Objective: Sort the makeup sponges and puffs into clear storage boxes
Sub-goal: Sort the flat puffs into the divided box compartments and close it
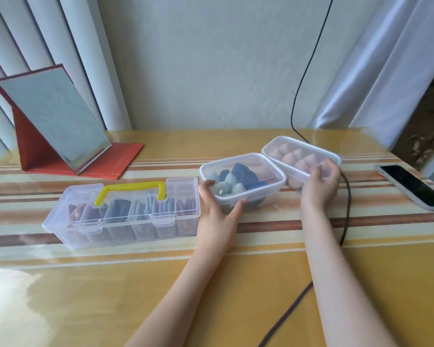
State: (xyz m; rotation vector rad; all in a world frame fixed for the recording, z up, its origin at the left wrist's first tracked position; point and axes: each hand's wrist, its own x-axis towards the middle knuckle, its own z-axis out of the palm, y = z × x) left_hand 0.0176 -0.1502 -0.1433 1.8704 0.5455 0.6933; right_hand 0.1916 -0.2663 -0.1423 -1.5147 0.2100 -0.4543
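Three clear boxes stand in a row on the table. A long lidded box with a yellow handle (125, 211) on the left holds flat puffs in compartments. The middle lidded box (251, 171) holds blue and pale green sponges. My left hand (217, 210) grips its near left corner, fingers on the side, thumb on the front. The right lidded box (296, 152) holds pink sponges. My right hand (320, 182) grips its near end, fingertips curled over the lid.
A standing mirror in a red folding case (60, 126) is at the back left. A phone (415, 187) lies at the right edge. A dark cable (346, 204) runs from the wall past the pink box to the table's front.
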